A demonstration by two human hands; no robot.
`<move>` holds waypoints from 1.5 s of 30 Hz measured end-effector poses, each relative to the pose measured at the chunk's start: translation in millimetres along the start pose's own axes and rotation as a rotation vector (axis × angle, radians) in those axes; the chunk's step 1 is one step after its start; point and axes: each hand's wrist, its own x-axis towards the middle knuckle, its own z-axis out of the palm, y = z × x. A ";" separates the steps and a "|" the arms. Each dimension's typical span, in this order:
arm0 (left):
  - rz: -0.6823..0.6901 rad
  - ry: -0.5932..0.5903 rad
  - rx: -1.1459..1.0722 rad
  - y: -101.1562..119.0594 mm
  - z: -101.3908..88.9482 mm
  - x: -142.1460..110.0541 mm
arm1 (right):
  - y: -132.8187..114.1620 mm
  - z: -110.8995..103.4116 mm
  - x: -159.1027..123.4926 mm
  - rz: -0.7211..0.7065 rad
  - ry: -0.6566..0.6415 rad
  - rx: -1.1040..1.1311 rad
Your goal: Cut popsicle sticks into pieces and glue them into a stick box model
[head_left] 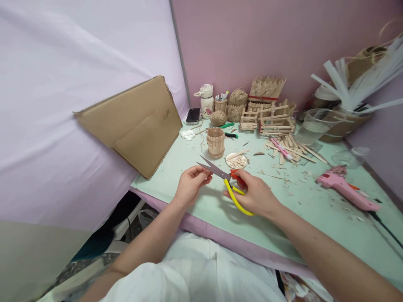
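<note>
In my right hand (253, 191) is a pair of scissors (218, 170) with yellow and orange-red handles, its blades parted and pointing left. My left hand (193, 184) is closed in a pinch right at the blades; whatever its fingertips hold is too small or hidden to make out. Just beyond the blades stands a small round cup of craft sticks (215, 143), upright on the table. To its right, a white round lid (231, 164) carries short cut pieces of wooden stick.
A pink glue gun (348, 191) lies at the right, its cord running off the edge. Loose craft sticks (285, 149) and wood scraps are scattered near a clear plastic cup (310, 130). A cardboard sheet (135, 130) leans at the left. Twine balls (218, 118) and stick crates (277, 126) line the back.
</note>
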 end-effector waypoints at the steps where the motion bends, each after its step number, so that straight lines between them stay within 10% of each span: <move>1: 0.023 0.006 0.007 1.5 -2.4 0.6 | -0.1 0.6 -0.4 -0.007 0.002 -0.030; 45: 0.015 -0.029 -0.055 6.8 -3.8 0.8 | 0.6 -3.8 1.0 -0.020 -0.058 -0.108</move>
